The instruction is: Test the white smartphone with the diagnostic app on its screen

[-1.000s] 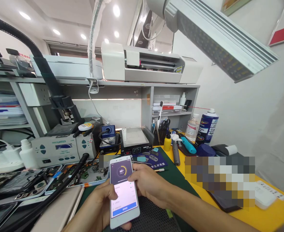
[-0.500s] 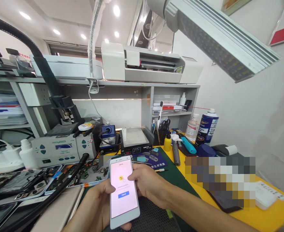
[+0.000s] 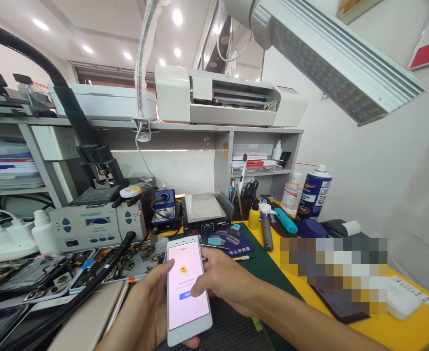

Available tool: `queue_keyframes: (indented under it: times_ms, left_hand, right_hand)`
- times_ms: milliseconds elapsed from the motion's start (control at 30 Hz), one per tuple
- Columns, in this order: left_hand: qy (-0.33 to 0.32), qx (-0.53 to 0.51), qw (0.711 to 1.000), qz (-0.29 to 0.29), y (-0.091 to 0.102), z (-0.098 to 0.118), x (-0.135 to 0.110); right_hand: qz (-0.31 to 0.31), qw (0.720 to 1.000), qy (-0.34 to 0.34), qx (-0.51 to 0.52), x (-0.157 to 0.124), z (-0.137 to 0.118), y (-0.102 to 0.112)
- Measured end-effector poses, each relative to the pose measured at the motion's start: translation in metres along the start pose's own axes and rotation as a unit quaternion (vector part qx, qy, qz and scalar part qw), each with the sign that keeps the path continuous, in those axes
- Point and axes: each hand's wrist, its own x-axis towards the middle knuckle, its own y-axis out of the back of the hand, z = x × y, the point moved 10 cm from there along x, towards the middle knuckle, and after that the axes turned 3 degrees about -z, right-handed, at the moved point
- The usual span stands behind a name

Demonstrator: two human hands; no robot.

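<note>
A white smartphone (image 3: 187, 314) is held upright between my hands, its lit pinkish screen showing a yellow icon and a blue button. My left hand (image 3: 152, 297) grips its left side, thumb along the edge and fingers behind; a fingertip shows below the phone. My right hand (image 3: 225, 280) is closed about the right edge, with its thumb lying over the blue button on the screen. The fingers behind the phone are hidden. Beneath the phone lies a black perforated mat (image 3: 232, 326) on a green mat (image 3: 272, 292).
A hot-air station (image 3: 97, 226) and a tray of circuit boards (image 3: 141, 258) stand left. A heating plate (image 3: 207, 207) sits behind the phone. At right are a screwdriver-like grey tool (image 3: 267, 231), a blue spray can (image 3: 314, 192) and a pixelated patch. A lamp (image 3: 338, 58) hangs overhead.
My right thumb has moved down the screen onto the blue button. My left thumb has shifted up and off the screen's left side toward the edge. The phone stays almost in place.
</note>
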Motion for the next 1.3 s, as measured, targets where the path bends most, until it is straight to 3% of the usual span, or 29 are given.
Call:
queue_keyframes:
  times_ms: [233, 500, 600, 700, 800, 867, 1033, 1100, 1300]
  left_hand:
    - [0.001, -0.005, 1.000, -0.016, 0.005, -0.004, 0.006]
    - [-0.010, -0.023, 0.999, -0.023, -0.005, 0.003, -0.002]
    - [-0.013, -0.026, 0.999, -0.020, -0.005, 0.004, -0.003]
    - [-0.009, -0.042, 0.999, -0.018, -0.004, 0.004, -0.002]
    - [-0.014, -0.042, 0.999, -0.027, -0.004, 0.003, 0.000]
    - [-0.016, -0.047, 0.998, -0.029, -0.002, 0.001, 0.002]
    - [-0.022, -0.070, 0.997, -0.034, -0.002, 0.000, 0.001]
    - [-0.028, -0.068, 0.996, -0.043, -0.004, 0.001, 0.001]
    - [-0.022, -0.086, 0.996, -0.028, -0.001, -0.002, 0.004]
  right_hand:
    - [-0.001, 1.000, 0.001, 0.005, 0.000, 0.002, 0.002]
    - [0.023, 1.000, 0.002, 0.005, 0.000, -0.002, 0.003]
    - [0.065, 0.998, -0.002, 0.017, 0.002, -0.001, 0.014]
    - [0.145, 0.988, 0.051, -0.002, -0.002, -0.012, 0.034]
    - [0.208, 0.959, 0.179, -0.074, -0.019, -0.039, 0.045]
    - [0.211, 0.925, 0.276, -0.154, -0.035, -0.058, 0.037]
    - [0.142, 0.784, 0.476, -0.371, -0.076, -0.079, -0.014]
    - [0.109, 0.757, 0.499, -0.408, -0.079, -0.076, -0.026]
    - [0.054, 0.750, 0.471, -0.462, -0.069, -0.069, -0.038]
